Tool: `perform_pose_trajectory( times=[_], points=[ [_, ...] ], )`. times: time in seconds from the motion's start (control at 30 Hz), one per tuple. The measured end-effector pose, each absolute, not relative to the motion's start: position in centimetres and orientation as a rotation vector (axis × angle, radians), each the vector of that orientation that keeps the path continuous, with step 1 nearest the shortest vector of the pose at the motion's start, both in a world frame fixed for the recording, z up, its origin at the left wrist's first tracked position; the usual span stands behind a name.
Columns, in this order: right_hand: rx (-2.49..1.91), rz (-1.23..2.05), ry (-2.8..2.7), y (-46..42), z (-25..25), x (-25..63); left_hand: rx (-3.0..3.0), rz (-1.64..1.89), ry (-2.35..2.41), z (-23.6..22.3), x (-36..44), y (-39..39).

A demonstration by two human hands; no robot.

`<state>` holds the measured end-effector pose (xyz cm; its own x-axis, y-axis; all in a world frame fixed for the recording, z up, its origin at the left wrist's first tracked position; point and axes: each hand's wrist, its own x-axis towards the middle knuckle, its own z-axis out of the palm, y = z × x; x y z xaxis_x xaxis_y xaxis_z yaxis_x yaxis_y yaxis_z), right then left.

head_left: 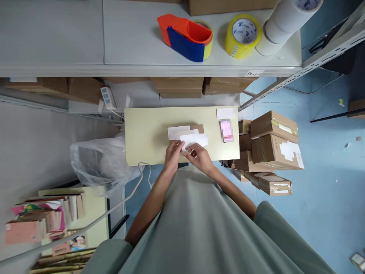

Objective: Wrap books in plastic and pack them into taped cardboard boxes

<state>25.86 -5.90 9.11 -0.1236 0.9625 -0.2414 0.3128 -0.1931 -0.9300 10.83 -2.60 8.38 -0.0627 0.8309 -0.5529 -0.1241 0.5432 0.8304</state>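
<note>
Our left hand [172,155] pinches a white rectangular paper slip [196,139] over the pale-yellow rectangular table [145,137] — our right hand [202,157] is at the slip's lower edge — whether clamped, we cannot tell.

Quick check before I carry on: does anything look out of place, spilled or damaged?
Small scraps lie loose on the blue floor at the right, like stray litter. The boxes beside the table are also stacked unevenly, at differing angles. The held white slip shows no obvious damage.
</note>
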Motion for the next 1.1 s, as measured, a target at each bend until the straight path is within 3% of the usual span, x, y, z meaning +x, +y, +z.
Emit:
perform_pose_trajectory(
  times=[0.43,0.87,1.1],
  points=[
    [-1.743,1.360,-0.963,-3.7,5.3,32.3,0.661,0.831,1.505,7.2,7.9,-2.0],
    [-1.709,1.456,-0.873,-5.0,4.1,31.2,0.616,0.811,1.420,6.8,7.5,-3.3],
    [-1.771,1.452,-0.918,-6.1,3.9,30.8,0.563,0.811,1.420,4.2,6.5,-4.7]
  ],
)
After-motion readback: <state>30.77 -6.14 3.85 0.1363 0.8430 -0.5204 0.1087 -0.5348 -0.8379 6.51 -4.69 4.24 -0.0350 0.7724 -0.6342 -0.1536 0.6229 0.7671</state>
